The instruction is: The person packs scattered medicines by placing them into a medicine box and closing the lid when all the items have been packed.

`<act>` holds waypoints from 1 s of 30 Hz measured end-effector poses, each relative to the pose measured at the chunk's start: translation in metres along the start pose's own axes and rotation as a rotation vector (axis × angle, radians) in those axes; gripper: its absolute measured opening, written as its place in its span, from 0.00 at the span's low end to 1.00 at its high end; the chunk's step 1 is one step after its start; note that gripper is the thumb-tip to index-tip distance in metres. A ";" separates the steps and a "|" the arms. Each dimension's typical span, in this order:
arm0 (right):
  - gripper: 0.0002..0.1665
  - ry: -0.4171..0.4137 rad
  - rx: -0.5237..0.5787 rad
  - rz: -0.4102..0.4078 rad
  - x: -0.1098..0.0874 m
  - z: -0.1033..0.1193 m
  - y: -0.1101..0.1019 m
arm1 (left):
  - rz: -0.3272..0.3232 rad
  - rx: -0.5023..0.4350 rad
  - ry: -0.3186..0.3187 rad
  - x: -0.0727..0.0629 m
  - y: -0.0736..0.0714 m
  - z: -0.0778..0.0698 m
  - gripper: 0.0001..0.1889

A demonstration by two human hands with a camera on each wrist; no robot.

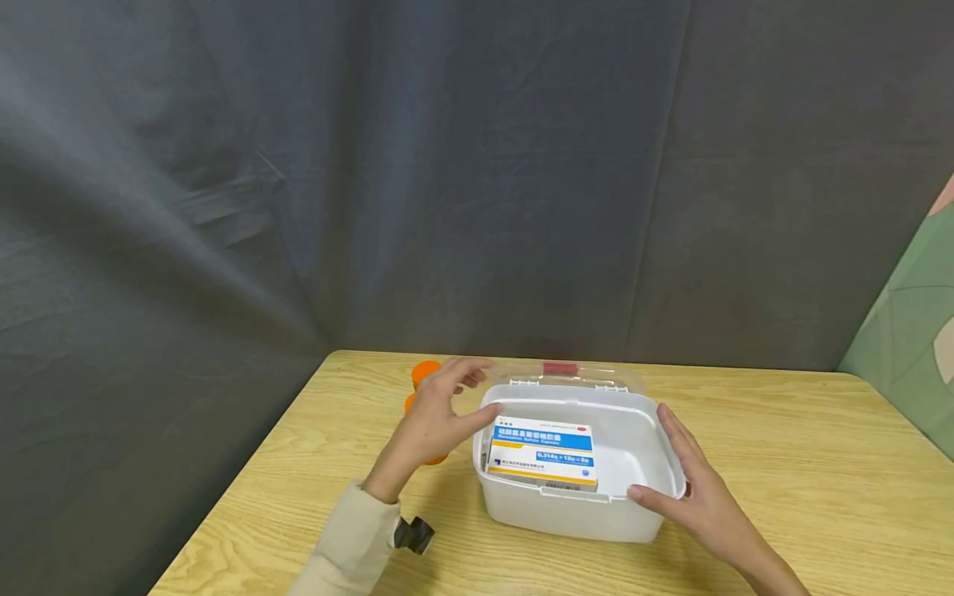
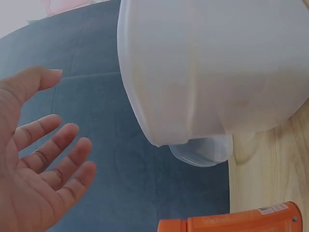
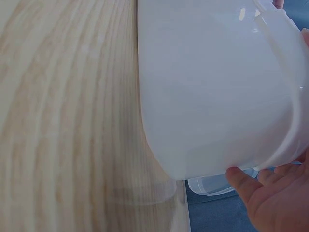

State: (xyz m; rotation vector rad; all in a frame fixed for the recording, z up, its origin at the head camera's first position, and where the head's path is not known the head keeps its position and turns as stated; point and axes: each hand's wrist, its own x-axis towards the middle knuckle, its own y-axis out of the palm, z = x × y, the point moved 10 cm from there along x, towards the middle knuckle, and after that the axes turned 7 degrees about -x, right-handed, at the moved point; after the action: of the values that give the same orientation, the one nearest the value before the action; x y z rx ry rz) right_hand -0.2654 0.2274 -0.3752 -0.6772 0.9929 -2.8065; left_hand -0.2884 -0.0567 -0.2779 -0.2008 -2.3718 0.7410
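Note:
A white translucent plastic box stands on the table, with its clear lid swung back behind it. Inside, at its left end, lies a white and blue medicine carton. My right hand grips the box's right end, thumb over the front rim and fingers along the outer side; the right wrist view shows its fingers against the wall. Spread and holding nothing, my left hand hovers beside the left rim. Orange bottles stand left of the box, partly hidden behind that hand.
The wooden table reaches past the box on both sides. A dark grey cloth hangs behind its far edge. At the far right is a green patterned surface. A black wrist device sits at my left sleeve.

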 end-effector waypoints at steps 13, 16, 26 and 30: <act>0.64 -0.013 0.018 -0.009 0.000 0.001 0.000 | -0.186 -0.021 -0.001 -0.009 -0.028 0.014 0.22; 0.64 -0.017 0.025 -0.010 0.000 0.001 0.000 | -0.219 -0.023 -0.005 -0.013 -0.033 0.018 0.23; 0.64 -0.013 0.020 -0.010 0.000 0.000 -0.001 | -0.260 -0.034 -0.033 -0.020 -0.043 0.025 0.22; 0.64 -0.008 0.020 -0.008 0.001 0.000 0.000 | -0.287 -0.046 -0.054 -0.023 -0.049 0.031 0.22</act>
State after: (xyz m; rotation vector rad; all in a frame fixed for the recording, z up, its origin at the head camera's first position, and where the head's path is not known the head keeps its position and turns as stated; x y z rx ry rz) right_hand -0.2662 0.2274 -0.3745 -0.6912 0.9610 -2.8148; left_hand -0.2876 -0.1187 -0.2828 0.1408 -2.4011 0.5612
